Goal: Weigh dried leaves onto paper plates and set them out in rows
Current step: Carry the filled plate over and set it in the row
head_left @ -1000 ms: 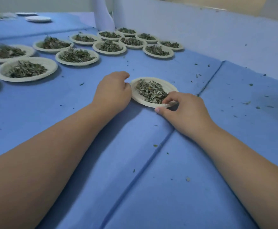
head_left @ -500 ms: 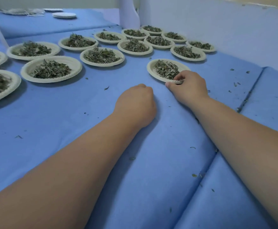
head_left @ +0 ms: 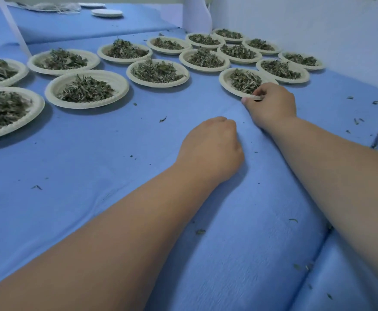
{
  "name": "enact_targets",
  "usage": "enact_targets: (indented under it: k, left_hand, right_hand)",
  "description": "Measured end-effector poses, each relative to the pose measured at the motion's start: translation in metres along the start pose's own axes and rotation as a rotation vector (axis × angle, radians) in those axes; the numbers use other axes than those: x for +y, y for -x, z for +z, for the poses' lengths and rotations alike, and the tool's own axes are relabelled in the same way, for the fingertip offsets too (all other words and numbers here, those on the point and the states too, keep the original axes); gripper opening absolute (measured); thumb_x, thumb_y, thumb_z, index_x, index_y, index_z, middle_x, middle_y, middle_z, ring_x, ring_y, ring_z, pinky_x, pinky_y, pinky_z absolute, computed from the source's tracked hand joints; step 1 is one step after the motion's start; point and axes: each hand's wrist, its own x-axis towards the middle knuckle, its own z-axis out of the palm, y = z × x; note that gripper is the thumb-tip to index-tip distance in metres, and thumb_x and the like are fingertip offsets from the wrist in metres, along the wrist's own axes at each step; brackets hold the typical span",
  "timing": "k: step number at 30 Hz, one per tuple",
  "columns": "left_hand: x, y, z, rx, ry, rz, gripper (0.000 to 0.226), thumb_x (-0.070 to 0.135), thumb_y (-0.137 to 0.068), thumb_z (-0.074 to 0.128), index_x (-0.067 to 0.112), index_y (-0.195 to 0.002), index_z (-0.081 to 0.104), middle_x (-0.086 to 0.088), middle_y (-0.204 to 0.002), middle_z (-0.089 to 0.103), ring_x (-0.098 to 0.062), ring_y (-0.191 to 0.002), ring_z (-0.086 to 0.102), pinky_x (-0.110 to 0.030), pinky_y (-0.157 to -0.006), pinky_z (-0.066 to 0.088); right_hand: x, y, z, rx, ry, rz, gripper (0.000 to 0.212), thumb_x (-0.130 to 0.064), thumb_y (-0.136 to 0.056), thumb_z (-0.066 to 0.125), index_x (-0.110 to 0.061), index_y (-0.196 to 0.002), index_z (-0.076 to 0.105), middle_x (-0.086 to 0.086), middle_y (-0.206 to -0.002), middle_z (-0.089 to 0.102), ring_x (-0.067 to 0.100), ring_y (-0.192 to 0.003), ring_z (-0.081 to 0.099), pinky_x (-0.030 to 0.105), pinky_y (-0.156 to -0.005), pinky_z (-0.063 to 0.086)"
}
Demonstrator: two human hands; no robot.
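Note:
A paper plate (head_left: 226, 83) heaped with dried leaves (head_left: 245, 80) lies on the blue cloth at the near end of a row. My right hand (head_left: 271, 104) pinches its near rim between thumb and fingers. My left hand (head_left: 210, 147) rests on the cloth just in front of it, fingers curled under, holding nothing. Several more filled plates (head_left: 87, 88) stand in rows to the left and behind, reaching back to the far corner.
The blue cloth (head_left: 93, 176) carries scattered leaf crumbs. A seam (head_left: 318, 248) runs between two padded sections at the right. A stack of bare plates (head_left: 107, 13) sits far back; a white post (head_left: 196, 14) and pale wall (head_left: 307, 30) close off the rear.
My right hand has slid the plate forward and left into line with the rows. My left hand has let go of it and stayed behind on the cloth.

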Motion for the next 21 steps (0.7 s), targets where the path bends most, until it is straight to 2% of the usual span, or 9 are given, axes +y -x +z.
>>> enact_targets:
  k: [9,11,14,18,20,21]
  left_hand:
    - [0.000,-0.002,0.001,0.000,-0.012,0.008,0.023,0.017,-0.095,0.046,0.010,-0.110,0.063,-0.006,-0.114,0.062,-0.029,-0.104,0.058,-0.043,-0.085,0.049]
    - [-0.001,-0.002,0.001,-0.007,0.000,0.000,0.022,0.017,-0.095,0.046,0.010,-0.109,0.062,-0.006,-0.114,0.062,-0.029,-0.105,0.057,-0.043,-0.085,0.050]
    - [0.000,-0.002,0.000,-0.018,-0.003,0.008,0.019,0.017,-0.095,0.046,0.010,-0.104,0.061,-0.007,-0.112,0.061,-0.030,-0.104,0.057,-0.043,-0.085,0.049]
    - [0.001,-0.003,-0.001,-0.040,-0.025,0.014,0.010,0.018,-0.095,0.045,0.014,-0.087,0.048,-0.004,-0.100,0.055,-0.029,-0.098,0.056,-0.038,-0.074,0.039]
    - [0.004,-0.002,-0.001,-0.063,-0.027,0.025,0.011,0.016,-0.094,0.046,0.010,-0.097,0.055,-0.006,-0.105,0.057,-0.031,-0.103,0.057,-0.040,-0.077,0.042]
    - [0.008,-0.002,-0.002,-0.075,-0.013,0.040,0.023,0.014,-0.092,0.047,0.009,-0.110,0.060,-0.008,-0.113,0.061,-0.032,-0.107,0.058,-0.042,-0.082,0.046]
  right_hand:
    - [0.000,-0.007,0.003,-0.009,0.036,-0.012,0.038,-0.049,-0.089,0.069,-0.019,-0.111,0.068,0.004,-0.117,0.067,0.027,-0.111,0.059,0.029,-0.082,0.041]
    - [0.000,-0.005,0.002,-0.005,0.028,-0.011,0.038,-0.049,-0.089,0.069,-0.020,-0.113,0.068,0.004,-0.122,0.065,0.027,-0.114,0.059,0.030,-0.086,0.043]
    - [-0.003,0.001,-0.001,-0.015,0.025,-0.027,0.045,-0.048,-0.090,0.068,-0.021,-0.125,0.063,0.006,-0.135,0.056,0.029,-0.123,0.054,0.038,-0.101,0.046]
    - [-0.008,0.023,-0.011,-0.034,0.030,-0.106,0.048,-0.043,-0.092,0.066,-0.018,-0.132,0.058,0.007,-0.139,0.051,0.029,-0.133,0.046,0.044,-0.108,0.041]
    - [-0.010,0.041,-0.022,-0.055,-0.005,-0.114,0.050,-0.041,-0.094,0.064,-0.019,-0.138,0.054,0.007,-0.148,0.048,0.028,-0.141,0.040,0.043,-0.113,0.037]
    - [-0.009,0.051,-0.030,-0.073,-0.014,-0.125,0.052,-0.040,-0.094,0.064,-0.020,-0.141,0.052,0.006,-0.153,0.045,0.028,-0.144,0.037,0.041,-0.116,0.034]
